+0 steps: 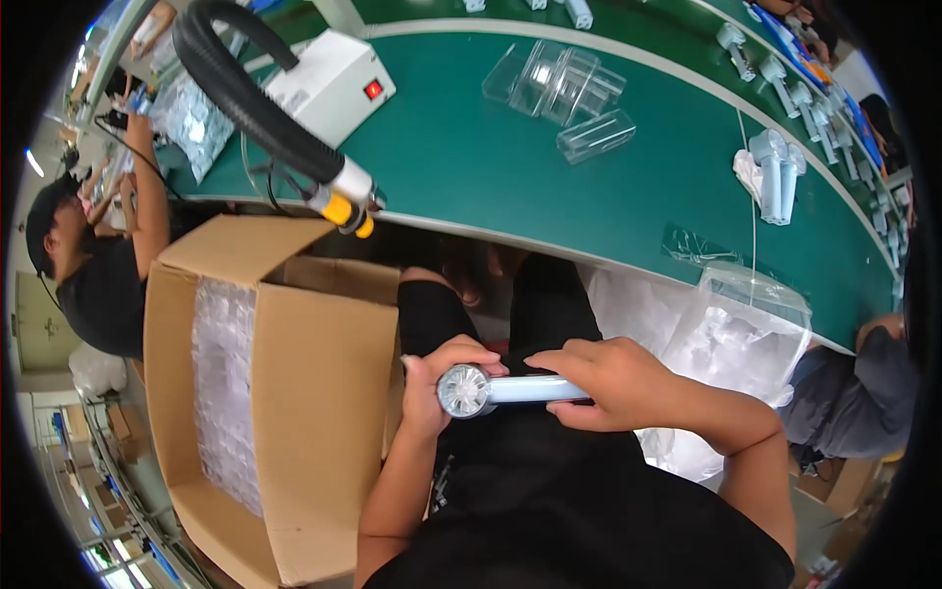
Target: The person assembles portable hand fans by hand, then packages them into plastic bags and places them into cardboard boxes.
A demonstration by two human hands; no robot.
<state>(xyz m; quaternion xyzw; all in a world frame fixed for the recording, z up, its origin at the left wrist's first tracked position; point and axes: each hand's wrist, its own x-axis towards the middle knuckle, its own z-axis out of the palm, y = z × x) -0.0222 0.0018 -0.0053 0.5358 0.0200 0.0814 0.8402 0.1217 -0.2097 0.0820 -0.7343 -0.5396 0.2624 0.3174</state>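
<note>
I hold a pale blue handheld fan [491,390] over my lap, its round silver head pointing left. My left hand [432,378] wraps around the head end. My right hand [608,378] grips the handle from above. Both hands are below the near edge of the green table [471,147].
An open cardboard box [285,393] with clear plastic packs stands at my left. A black hose with a yellow nozzle [339,201] hangs over a white box unit [329,83]. Clear trays [569,88], more pale fans [775,172] and a clear bag [736,334] lie nearby. Other people sit at left and right.
</note>
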